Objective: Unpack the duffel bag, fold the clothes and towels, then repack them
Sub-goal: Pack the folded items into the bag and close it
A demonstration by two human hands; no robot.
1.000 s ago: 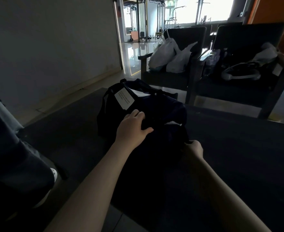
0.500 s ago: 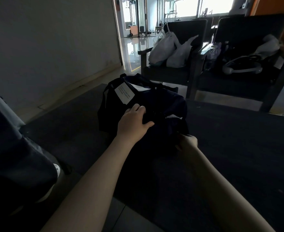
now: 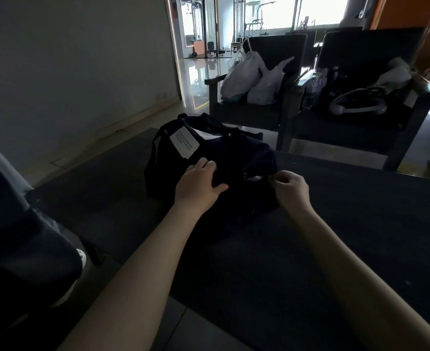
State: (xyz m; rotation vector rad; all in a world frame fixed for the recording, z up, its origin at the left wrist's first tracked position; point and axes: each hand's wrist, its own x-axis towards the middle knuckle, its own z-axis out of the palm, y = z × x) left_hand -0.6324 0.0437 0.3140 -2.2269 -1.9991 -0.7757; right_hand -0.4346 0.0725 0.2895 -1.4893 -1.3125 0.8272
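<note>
A dark navy duffel bag (image 3: 236, 158) sits on a dark low table (image 3: 360, 224). A white label (image 3: 184, 143) lies on its top left, and a bit of white cloth (image 3: 253, 177) shows near its right end. My left hand (image 3: 199, 183) grips the top of the bag, fingers curled over the fabric and thumb spread. At the bag's right end my right hand (image 3: 290, 186) pinches something small, probably the zipper pull; the dim light hides it.
Two dark armchairs stand behind the table. The left chair (image 3: 249, 112) holds white plastic bags (image 3: 252, 77). The right chair (image 3: 355, 127) holds bottles and white items (image 3: 355, 105). Another person's leg and shoe (image 3: 31, 249) are at the left. A doorway (image 3: 201, 46) opens to a bright gym.
My right hand has risen from the bag's lower right side to its top right end and now pinches there. The left hand stays on the bag top.
</note>
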